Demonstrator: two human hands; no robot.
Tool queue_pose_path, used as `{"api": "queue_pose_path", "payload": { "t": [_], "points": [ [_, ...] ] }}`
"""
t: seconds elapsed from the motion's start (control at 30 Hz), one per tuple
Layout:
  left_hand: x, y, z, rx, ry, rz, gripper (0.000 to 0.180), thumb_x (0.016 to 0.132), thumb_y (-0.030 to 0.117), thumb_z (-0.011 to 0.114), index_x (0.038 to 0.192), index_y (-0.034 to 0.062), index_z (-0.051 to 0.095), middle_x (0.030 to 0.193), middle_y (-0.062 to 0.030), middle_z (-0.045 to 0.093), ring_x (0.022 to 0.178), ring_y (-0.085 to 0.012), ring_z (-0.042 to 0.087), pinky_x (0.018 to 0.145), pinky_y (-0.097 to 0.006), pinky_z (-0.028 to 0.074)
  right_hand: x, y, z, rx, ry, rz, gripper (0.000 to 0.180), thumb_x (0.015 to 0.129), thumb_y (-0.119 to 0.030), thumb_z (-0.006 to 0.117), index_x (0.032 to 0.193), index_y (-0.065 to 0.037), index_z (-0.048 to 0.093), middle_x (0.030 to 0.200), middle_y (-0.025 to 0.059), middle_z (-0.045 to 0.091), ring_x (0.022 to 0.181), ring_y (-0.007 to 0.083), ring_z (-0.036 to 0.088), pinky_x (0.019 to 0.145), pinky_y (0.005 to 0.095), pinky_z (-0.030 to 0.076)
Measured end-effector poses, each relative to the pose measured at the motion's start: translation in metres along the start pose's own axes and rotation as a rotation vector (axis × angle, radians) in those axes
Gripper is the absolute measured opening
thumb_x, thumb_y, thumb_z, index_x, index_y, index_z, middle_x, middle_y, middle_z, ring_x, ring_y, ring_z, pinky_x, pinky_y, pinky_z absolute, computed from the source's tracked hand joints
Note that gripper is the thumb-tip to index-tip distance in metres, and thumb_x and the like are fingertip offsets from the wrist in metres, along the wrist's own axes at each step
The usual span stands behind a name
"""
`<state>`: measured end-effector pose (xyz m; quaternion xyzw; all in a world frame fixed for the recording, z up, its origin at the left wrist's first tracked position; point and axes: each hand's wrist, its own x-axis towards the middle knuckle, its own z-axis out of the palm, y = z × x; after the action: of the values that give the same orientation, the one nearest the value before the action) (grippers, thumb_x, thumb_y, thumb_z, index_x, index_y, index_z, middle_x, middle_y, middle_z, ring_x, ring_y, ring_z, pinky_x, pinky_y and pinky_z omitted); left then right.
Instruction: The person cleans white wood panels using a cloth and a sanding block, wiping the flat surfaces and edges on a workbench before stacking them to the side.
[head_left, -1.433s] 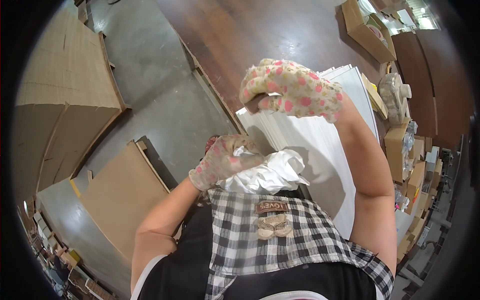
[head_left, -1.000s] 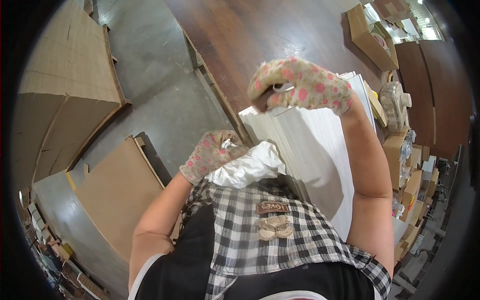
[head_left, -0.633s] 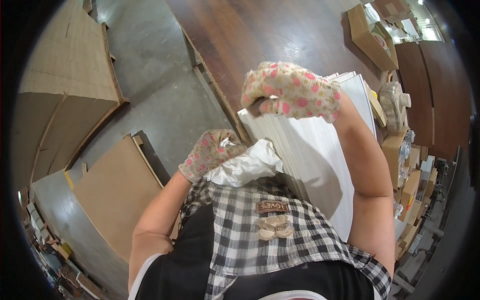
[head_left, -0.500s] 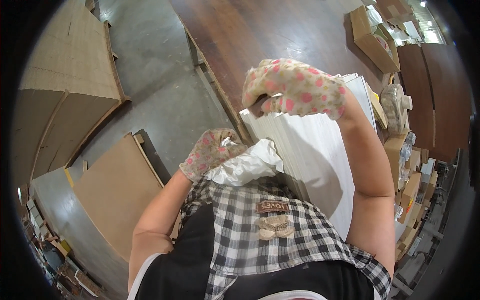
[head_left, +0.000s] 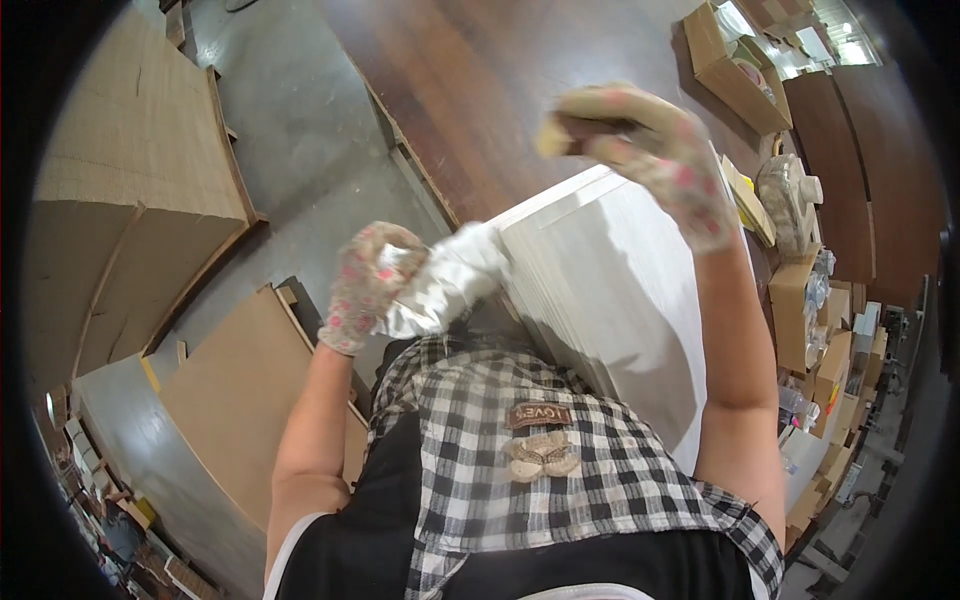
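My left hand [head_left: 368, 285], in a cream glove with a pink floral print, is closed around a crumpled white cloth-like sheet [head_left: 440, 290]. The sheet hangs out toward the near left corner of a stack of white panels [head_left: 625, 280]; its far end is blurred. Over the far edge of that stack, my right hand [head_left: 650, 150] wears a matching glove. Its thumb and fingers are curved with a gap between them, and nothing shows in the gap, though motion smears it. The stack lies on a brown wooden table [head_left: 450, 90].
An open cardboard box [head_left: 735, 75] stands at the table's far right. Nearer are a plastic-wrapped bundle [head_left: 788, 205] and several more cartons [head_left: 795, 315]. To the left, tall stacked boards [head_left: 130, 130] and a brown sheet [head_left: 245, 390] flank the grey floor [head_left: 290, 130].
My right hand has moved away from the stack's far left corner, farther and to the right. My left hand has shifted left with the white sheet, which is now stretched longer.
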<state>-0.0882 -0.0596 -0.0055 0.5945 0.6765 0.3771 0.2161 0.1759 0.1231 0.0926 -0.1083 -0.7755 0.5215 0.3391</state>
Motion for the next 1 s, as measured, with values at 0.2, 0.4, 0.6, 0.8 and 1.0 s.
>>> {"api": "queue_pose_path", "payload": {
  "t": [0.2, 0.4, 0.6, 0.8, 1.0],
  "points": [
    [0.022, 0.051, -0.021, 0.087, 0.324, 0.213, 0.015, 0.082, 0.009, 0.072, 0.094, 0.0011, 0.066, 0.091, -0.0093, 0.068, 0.086, -0.0189, 0.066, 0.079, -0.032, 0.052, -0.084, 0.027, 0.015, 0.237, 0.515, 0.094, 0.031, 0.09, 0.004, 0.057, 0.121, 0.004, 0.06, 0.114, 0.0122, 0.065, 0.106, 0.0227, 0.064, 0.098, 0.0367, 0.05],
    [0.032, 0.091, 0.028, 0.251, 0.057, 0.564, 0.015, 0.071, 0.013, 0.074, 0.085, 0.0119, 0.067, 0.088, -0.0049, 0.066, 0.08, -0.0219, 0.065, 0.069, -0.034, 0.051, -0.077, 0.018, 0.035, 0.141, 0.568, 0.246, 0.03, 0.09, 0.006, 0.054, 0.119, 0.003, 0.061, 0.114, 0.011, 0.064, 0.107, 0.0206, 0.062, 0.098, 0.0349, 0.05],
    [0.04, 0.035, -0.006, 0.0, 0.239, 0.156, 0.009, 0.084, 0.012, 0.069, 0.088, 0.0045, 0.066, 0.088, -0.0081, 0.066, 0.081, -0.0205, 0.063, 0.076, -0.032, 0.05, -0.079, 0.012, 0.031, 0.142, 0.515, 0.286, 0.03, 0.09, 0.005, 0.054, 0.119, 0.004, 0.061, 0.114, 0.0109, 0.064, 0.108, 0.0201, 0.062, 0.098, 0.0346, 0.05],
    [0.027, 0.05, 0.017, -0.063, -0.128, 0.333, 0.007, 0.082, 0.009, 0.069, 0.087, 0.0067, 0.064, 0.087, -0.0082, 0.064, 0.085, -0.0218, 0.063, 0.076, -0.034, 0.052, -0.084, 0.014, 0.036, 0.218, 0.513, 0.232, 0.03, 0.09, 0.001, 0.057, 0.12, 0.004, 0.06, 0.114, 0.0108, 0.064, 0.108, 0.0211, 0.062, 0.098, 0.0342, 0.048],
    [0.023, 0.021, -0.022, -0.247, 0.066, -0.082, 0.016, 0.085, 0.014, 0.068, 0.092, 0.0006, 0.064, 0.088, -0.0034, 0.066, 0.085, -0.014, 0.062, 0.08, -0.029, 0.05, -0.087, 0.013, 0.033, 0.136, 0.51, 0.249, 0.03, 0.09, 0.0, 0.056, 0.12, 0.004, 0.06, 0.114, 0.011, 0.064, 0.107, 0.021, 0.062, 0.099, 0.0341, 0.048]
  ]
}}
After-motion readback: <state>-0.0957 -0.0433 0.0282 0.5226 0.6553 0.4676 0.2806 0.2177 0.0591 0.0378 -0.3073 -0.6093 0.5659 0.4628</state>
